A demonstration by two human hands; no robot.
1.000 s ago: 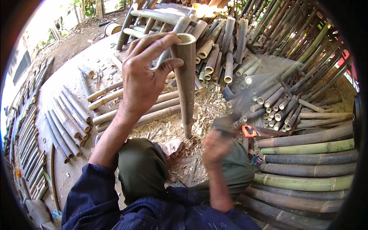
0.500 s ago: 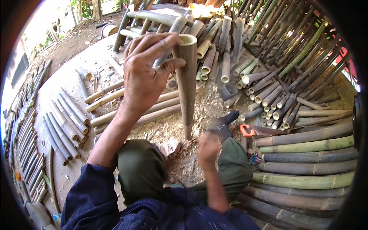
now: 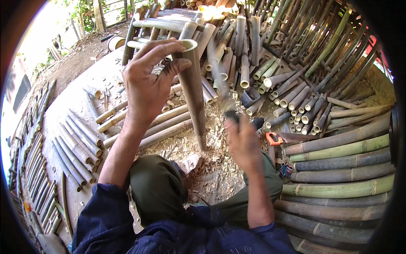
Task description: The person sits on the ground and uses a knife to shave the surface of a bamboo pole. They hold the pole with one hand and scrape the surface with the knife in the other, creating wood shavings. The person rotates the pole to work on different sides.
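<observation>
My left hand [image 3: 148, 78] grips the upper rim of a bamboo tube [image 3: 192, 86], fingers behind it and thumb in front. The tube leans slightly, open end up, its tapered lower end close to the chip-strewn ground by a pale block [image 3: 189, 164]. To the right, my right hand [image 3: 244, 142] is closed round the dark handle of a large knife [image 3: 231, 113]. The blade points up and away, smeared by motion, apart from the tube. Exactly what shape the blade has cannot be made out.
Cut bamboo tubes [image 3: 76, 144] lie in rows at left, and more [image 3: 302, 106] are stacked ahead right. Long bamboo poles [image 3: 342, 186] lie close on my right, beside an orange-handled saw [image 3: 274, 138]. A bamboo frame [image 3: 158, 25] stands at the back. Wood chips [image 3: 215, 163] cover the ground.
My right hand has risen from near my knee, and the knife now shows blurred above it. My left hand and the tube's top have shifted left, so the tube leans more.
</observation>
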